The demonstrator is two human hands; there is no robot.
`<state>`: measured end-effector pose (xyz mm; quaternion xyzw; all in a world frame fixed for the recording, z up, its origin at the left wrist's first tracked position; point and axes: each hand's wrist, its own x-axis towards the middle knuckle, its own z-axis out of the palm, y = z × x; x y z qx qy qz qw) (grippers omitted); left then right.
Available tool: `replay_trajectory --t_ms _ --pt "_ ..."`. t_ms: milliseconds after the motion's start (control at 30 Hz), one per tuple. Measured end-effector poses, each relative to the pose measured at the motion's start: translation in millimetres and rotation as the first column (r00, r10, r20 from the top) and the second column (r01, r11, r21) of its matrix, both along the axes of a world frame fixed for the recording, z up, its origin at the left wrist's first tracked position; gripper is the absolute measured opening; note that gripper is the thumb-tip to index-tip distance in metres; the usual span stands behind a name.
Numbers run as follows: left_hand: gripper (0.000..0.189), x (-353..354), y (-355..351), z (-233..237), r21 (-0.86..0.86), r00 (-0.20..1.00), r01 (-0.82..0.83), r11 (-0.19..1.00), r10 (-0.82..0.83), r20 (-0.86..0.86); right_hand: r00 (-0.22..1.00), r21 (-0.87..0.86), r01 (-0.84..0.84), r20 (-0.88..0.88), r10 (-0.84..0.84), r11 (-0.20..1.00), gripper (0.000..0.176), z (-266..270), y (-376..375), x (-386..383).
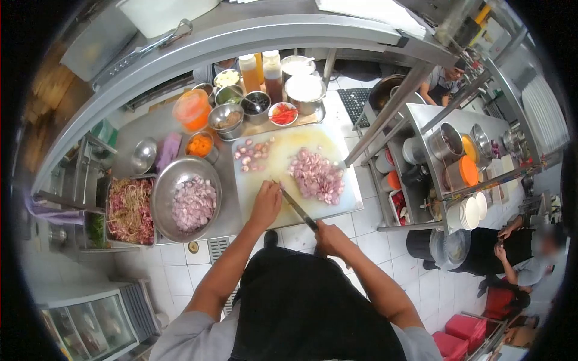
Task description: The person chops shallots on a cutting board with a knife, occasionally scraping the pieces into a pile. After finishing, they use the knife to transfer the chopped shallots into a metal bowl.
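Observation:
My right hand (pixel 334 239) is closed around the handle of a knife (pixel 297 209), whose blade slants up and left over the front of the white cutting board (pixel 253 195). At the knife tip, my left hand (pixel 266 204) pinches what looks like a small shallot, mostly hidden by the fingers. Beyond the left hand lie several small whole shallots (pixel 251 154) on the board. A large heap of cut shallots (pixel 316 175) covers its right part. Left of the board, a wide steel bowl (pixel 158 204) holds more pale purple shallot pieces (pixel 194 204).
Behind the board stand sauce bottles (pixel 273 78), small bowls and an orange tub (pixel 192 111). A tray of reddish shredded food (pixel 130 210) sits far left. A metal shelf rail (pixel 271 30) arches overhead. Another person (pixel 512 253) is at the right, beside shelving.

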<state>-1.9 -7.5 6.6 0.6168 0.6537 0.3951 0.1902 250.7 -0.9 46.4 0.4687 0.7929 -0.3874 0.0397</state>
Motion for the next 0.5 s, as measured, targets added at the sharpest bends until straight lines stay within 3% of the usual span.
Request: replay_trajectory --t_ms 67,133,367,433,500 --pt "0.021 -0.4 0.0 -2.0 -0.011 0.999 -0.016 1.0 0.017 0.044 0.996 -0.034 -0.032 -0.087 0.029 0.999 0.031 -2.8 8.5 9.0" --pt "0.021 -0.1 1.7 -11.0 0.151 0.993 0.024 0.988 -0.006 -0.119 0.997 0.013 0.053 -0.057 -0.052 0.999 0.025 -3.7 12.6 14.9" --pt "0.013 3.3 8.7 -8.8 0.07 0.996 -0.009 0.997 0.014 -0.083 0.998 0.137 0.033 0.052 -0.041 0.99 0.022 -13.9 -15.9 10.8" --pt "0.007 2.3 8.3 -6.2 0.08 0.999 0.004 0.997 -0.007 0.046 0.998 0.138 0.029 0.055 -0.036 0.99 0.022 -2.8 -18.0 8.3" --pt "0.006 -0.9 7.9 -3.5 0.073 0.999 0.012 0.997 -0.014 0.033 0.998 0.131 0.017 0.053 -0.024 0.991 0.022 15.2 -20.0 4.3"
